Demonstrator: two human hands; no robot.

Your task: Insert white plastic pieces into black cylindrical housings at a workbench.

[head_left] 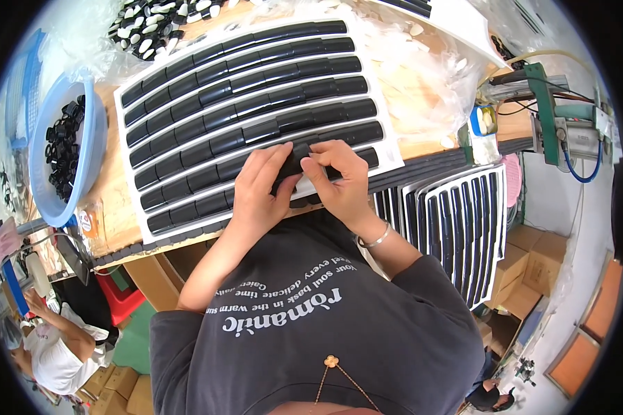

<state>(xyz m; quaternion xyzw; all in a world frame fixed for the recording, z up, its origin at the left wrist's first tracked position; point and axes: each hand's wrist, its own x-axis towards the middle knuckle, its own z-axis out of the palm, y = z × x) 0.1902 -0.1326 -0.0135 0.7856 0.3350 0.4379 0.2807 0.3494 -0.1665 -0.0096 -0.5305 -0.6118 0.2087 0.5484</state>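
On the wooden table lies a white tray (387, 131) with several rows of glossy black curved pieces (270, 90) set end to end. Over its near rows, both hands meet at one small dark piece (297, 158). My left hand (261, 185) pinches it from the left, thumb and fingers closed around it. From the other side my right hand (339, 181) grips it with bent fingers and thumb. The fingers partly cover this piece and the row beneath, so its full shape is hidden.
A blue basin (98, 152) of small black parts stands at the left. Loose black and white pieces (149, 31) lie at the far left, with clear plastic film (429, 83) at the far right. Filled trays (456, 228) are stacked below right, near a green metal fixture (543, 111).
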